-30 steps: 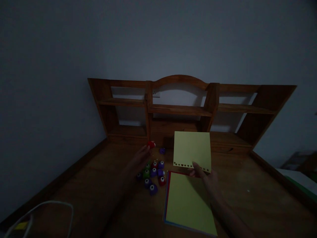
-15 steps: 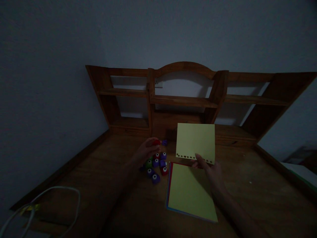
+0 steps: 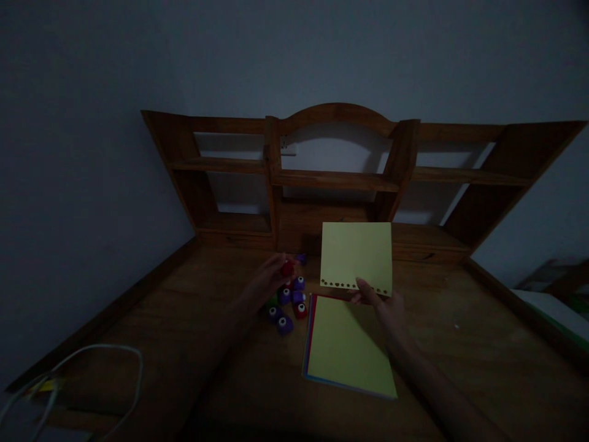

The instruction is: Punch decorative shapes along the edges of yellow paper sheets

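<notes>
The right hand (image 3: 384, 304) pinches a pale yellow sheet (image 3: 356, 255) upright above the coloured paper stack (image 3: 347, 347), tiny shapes punched along its lower edge. The left hand (image 3: 267, 282) grips a small red punch (image 3: 288, 268) over the scattered punches (image 3: 288, 304).

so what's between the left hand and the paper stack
A cluster of small purple and red paper punches on the desk, seen in the head view.

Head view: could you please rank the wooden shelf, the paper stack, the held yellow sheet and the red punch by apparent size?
1. wooden shelf
2. paper stack
3. yellow sheet; its tilt may make it look smaller
4. red punch
</notes>
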### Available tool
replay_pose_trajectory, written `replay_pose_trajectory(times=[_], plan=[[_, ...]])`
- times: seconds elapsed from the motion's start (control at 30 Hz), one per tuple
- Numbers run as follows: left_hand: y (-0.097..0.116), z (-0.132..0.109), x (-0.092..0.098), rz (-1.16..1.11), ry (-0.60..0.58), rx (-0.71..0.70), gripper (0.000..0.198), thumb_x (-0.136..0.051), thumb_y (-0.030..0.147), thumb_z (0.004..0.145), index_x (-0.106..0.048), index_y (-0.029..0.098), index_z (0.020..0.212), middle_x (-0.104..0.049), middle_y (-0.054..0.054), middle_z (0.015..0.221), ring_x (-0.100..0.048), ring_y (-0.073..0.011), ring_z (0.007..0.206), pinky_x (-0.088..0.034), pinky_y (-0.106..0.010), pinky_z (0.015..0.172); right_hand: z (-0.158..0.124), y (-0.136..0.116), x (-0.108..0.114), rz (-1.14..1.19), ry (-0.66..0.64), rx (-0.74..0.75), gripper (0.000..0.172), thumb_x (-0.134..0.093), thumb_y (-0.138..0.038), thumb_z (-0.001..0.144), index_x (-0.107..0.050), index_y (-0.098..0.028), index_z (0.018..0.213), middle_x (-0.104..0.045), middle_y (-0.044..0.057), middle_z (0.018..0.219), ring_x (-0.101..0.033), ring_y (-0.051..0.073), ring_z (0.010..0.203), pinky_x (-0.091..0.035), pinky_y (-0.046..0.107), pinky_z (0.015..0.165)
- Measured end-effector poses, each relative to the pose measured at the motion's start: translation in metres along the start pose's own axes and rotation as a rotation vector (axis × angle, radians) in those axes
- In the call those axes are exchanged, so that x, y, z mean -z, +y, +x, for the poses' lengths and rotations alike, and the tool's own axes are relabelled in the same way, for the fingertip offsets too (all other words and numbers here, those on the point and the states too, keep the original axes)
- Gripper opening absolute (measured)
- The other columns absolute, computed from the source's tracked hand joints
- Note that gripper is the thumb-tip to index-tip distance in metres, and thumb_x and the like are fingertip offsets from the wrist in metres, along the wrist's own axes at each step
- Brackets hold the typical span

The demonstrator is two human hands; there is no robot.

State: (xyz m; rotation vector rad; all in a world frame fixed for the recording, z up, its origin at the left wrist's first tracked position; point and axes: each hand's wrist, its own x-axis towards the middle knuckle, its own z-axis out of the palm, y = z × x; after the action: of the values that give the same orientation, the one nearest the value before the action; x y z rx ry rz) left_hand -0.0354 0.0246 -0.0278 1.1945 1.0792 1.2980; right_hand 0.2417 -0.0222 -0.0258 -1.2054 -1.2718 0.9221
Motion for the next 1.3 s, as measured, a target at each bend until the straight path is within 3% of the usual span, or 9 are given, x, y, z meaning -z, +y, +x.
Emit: replay_pose_trajectory(times=[0.13, 0.27, 0.43, 0.53, 0.73, 1.1, 1.3], plan=[[0.006, -0.004, 0.000, -0.221, -0.116, 0.015, 0.032, -0.063, 0.038, 0.082, -0.063, 0.018, 0.108, -0.065, -0.010, 0.117, -0.066, -0.0165, 0.087, -0.052, -0.029, 0.079, 0.000, -0.001, 0.000, 0.004, -0.006, 0.006, 0.036, -0.063, -0.047, 0.082, -0.071, -0.017, 0.063, -0.074, 0.009, 0.071, -0.069, 0.023, 0.068, -0.052, 0.033, 0.072], [0.007, -0.005, -0.005, -0.289, -0.167, 0.018, 0.046, -0.068, 0.029, 0.080, -0.058, 0.020, 0.123, -0.062, -0.012, 0.125, -0.065, -0.0205, 0.098, -0.050, -0.033, 0.086, 0.000, -0.002, 0.000, 0.008, -0.011, 0.000, 0.036, -0.064, -0.046, 0.082, -0.071, -0.018, 0.061, -0.074, 0.009, 0.070, -0.070, 0.023, 0.068, -0.052, 0.033, 0.074], [0.002, -0.011, -0.013, -0.079, -0.188, -0.001, 0.028, -0.070, 0.030, 0.078, -0.069, 0.019, 0.104, -0.069, -0.010, 0.111, -0.063, -0.0216, 0.105, -0.048, -0.031, 0.089, -0.002, -0.008, -0.001, -0.004, 0.000, -0.024, 0.037, -0.065, -0.047, 0.082, -0.070, -0.019, 0.058, -0.074, 0.008, 0.069, -0.070, 0.024, 0.070, -0.052, 0.033, 0.073], [0.002, -0.015, -0.016, 0.039, -0.213, -0.035, 0.027, -0.070, 0.029, 0.077, -0.070, 0.023, 0.103, -0.070, -0.008, 0.109, -0.064, -0.0206, 0.102, -0.049, -0.029, 0.086, -0.003, -0.008, -0.001, -0.017, 0.004, -0.003, 0.039, -0.064, -0.046, 0.083, -0.069, -0.019, 0.056, -0.074, 0.008, 0.068, -0.070, 0.024, 0.071, -0.050, 0.032, 0.076], [0.003, -0.020, -0.019, 0.023, -0.271, 0.051, 0.043, -0.071, 0.028, 0.074, -0.066, 0.023, 0.116, -0.071, -0.009, 0.109, -0.068, -0.0211, 0.094, -0.053, -0.029, 0.079, -0.005, -0.009, 0.000, -0.022, 0.001, 0.026, 0.038, -0.063, -0.045, 0.084, -0.069, -0.019, 0.056, -0.075, 0.008, 0.072, -0.070, 0.025, 0.076, -0.049, 0.033, 0.078], [-0.014, -0.015, -0.020, 0.045, -0.250, 0.007, 0.031, -0.072, 0.027, 0.073, -0.071, 0.020, 0.103, -0.072, -0.009, 0.106, -0.068, -0.0200, 0.092, -0.053, -0.026, 0.078, -0.006, -0.009, 0.000, -0.059, 0.001, 0.049, 0.039, -0.062, -0.045, 0.084, -0.069, -0.020, 0.056, -0.075, 0.008, 0.071, -0.070, 0.025, 0.074, -0.049, 0.034, 0.080], [-0.012, -0.016, -0.023, -0.113, -0.267, 0.107, 0.035, -0.070, 0.029, 0.077, -0.067, 0.019, 0.110, -0.071, -0.011, 0.108, -0.069, -0.0211, 0.095, -0.053, -0.031, 0.085, -0.007, -0.010, 0.000, -0.050, -0.003, 0.044, 0.037, -0.063, -0.046, 0.083, -0.069, -0.019, 0.059, -0.074, 0.008, 0.070, -0.069, 0.024, 0.071, -0.050, 0.034, 0.077]])
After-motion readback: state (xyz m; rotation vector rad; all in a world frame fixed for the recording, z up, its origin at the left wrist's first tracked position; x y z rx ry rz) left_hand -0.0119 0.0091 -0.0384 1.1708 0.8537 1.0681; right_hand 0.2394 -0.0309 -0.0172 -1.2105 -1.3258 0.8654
